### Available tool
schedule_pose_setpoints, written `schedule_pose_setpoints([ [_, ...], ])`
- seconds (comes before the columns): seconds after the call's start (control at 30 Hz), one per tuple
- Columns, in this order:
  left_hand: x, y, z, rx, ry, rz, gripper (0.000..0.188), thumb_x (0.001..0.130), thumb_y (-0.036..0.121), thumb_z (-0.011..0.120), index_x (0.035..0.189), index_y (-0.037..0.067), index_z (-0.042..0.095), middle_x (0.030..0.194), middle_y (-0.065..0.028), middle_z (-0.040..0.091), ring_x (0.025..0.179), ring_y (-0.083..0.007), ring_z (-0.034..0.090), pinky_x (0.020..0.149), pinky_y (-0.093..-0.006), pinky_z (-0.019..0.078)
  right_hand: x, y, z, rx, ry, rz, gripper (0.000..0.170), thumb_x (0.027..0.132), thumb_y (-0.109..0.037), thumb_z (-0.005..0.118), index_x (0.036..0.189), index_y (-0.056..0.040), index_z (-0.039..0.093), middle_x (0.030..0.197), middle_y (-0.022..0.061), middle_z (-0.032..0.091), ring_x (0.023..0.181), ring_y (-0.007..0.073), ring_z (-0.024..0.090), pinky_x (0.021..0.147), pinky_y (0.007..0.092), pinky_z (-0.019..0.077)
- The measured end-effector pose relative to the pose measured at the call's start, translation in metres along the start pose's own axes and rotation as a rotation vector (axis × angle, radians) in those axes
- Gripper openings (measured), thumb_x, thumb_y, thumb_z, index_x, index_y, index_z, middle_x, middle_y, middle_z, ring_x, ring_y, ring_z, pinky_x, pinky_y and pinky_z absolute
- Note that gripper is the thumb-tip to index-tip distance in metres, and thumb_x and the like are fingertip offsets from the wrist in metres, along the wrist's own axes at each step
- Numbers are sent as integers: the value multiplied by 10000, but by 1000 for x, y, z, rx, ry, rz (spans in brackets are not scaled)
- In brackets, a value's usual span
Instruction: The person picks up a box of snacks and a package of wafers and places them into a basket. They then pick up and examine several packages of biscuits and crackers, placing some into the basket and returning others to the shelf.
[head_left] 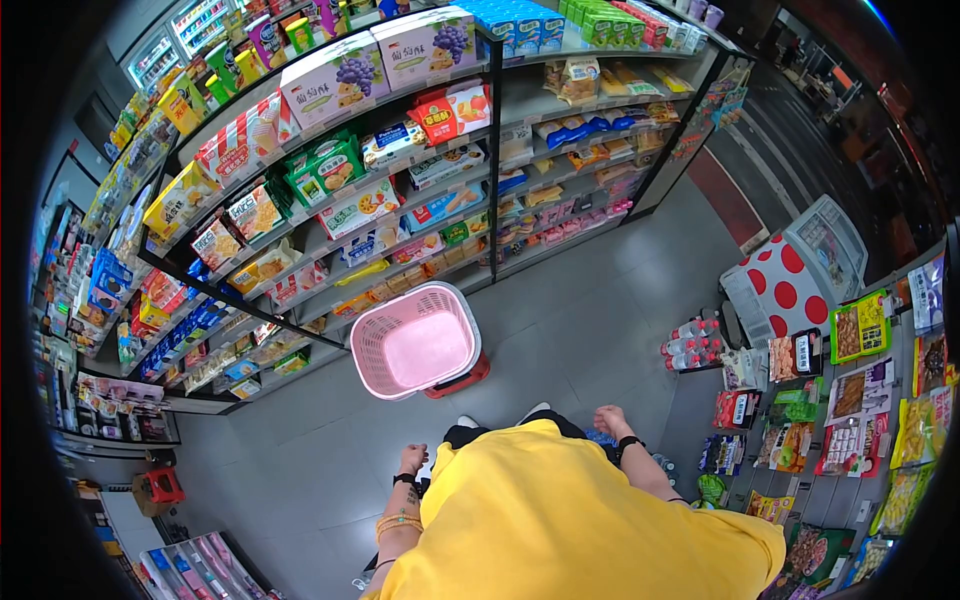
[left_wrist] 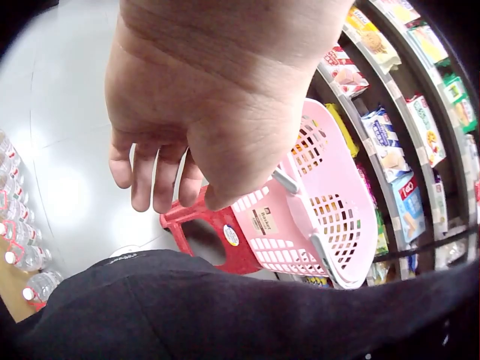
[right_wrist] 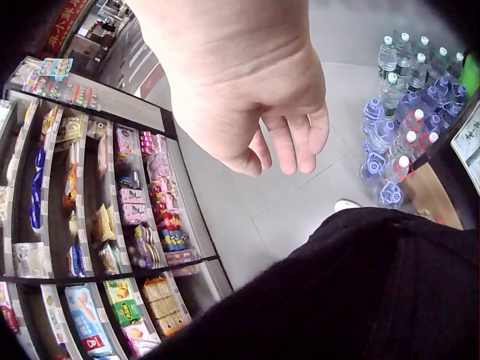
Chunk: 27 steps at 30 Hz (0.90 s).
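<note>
Both hands hang beside the body of a person in a yellow shirt [head_left: 560, 500], and neither holds anything. The left hand [head_left: 413, 459] is at the left hip, its fingers loosely bent in the left wrist view [left_wrist: 202, 112]. Beyond it in that view stands a pink shopping basket [left_wrist: 289, 225]. In the head view the basket [head_left: 420, 340] sits upright on a red stool [head_left: 468, 378], its inside bare. The right hand [head_left: 612, 420] hangs at the right side with relaxed fingers, seen over the grey floor in the right wrist view [right_wrist: 251, 105].
Shelves [head_left: 490, 150] of boxed and bagged snacks run along the front. On the right are a rack of hanging snack bags [head_left: 790, 440], bottles with red caps [head_left: 690, 345] and a red-dotted white bin [head_left: 780, 285]. More water bottles [right_wrist: 409, 112] stand on the floor.
</note>
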<state>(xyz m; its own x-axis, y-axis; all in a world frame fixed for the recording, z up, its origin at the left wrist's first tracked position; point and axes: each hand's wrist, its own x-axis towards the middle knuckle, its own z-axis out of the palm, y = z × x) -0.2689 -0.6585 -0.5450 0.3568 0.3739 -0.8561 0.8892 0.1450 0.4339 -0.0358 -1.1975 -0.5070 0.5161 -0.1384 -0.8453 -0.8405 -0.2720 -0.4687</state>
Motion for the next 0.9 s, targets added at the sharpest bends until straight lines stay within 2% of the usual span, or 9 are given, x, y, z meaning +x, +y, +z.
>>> schedule_pose_setpoints([
  [0.53, 9, -5, 2, 5, -24, 35, 301, 920, 316, 636, 1029, 40, 581, 795, -63, 667, 650, -167, 633, 554, -308, 470, 12, 10, -1, -3, -19, -11, 182, 899, -211, 619, 1044, -102, 628, 860, 57, 677, 675, 169, 658, 567, 318, 500],
  [0.9, 2, 0, 7, 27, -23, 29, 298, 918, 328, 636, 987, 41, 596, 801, -69, 674, 644, -166, 635, 546, -312, 471, 11, 14, -5, 6, -32, -10, 172, 912, -208, 622, 1057, -117, 609, 860, 52, 676, 691, 171, 669, 584, 320, 504],
])
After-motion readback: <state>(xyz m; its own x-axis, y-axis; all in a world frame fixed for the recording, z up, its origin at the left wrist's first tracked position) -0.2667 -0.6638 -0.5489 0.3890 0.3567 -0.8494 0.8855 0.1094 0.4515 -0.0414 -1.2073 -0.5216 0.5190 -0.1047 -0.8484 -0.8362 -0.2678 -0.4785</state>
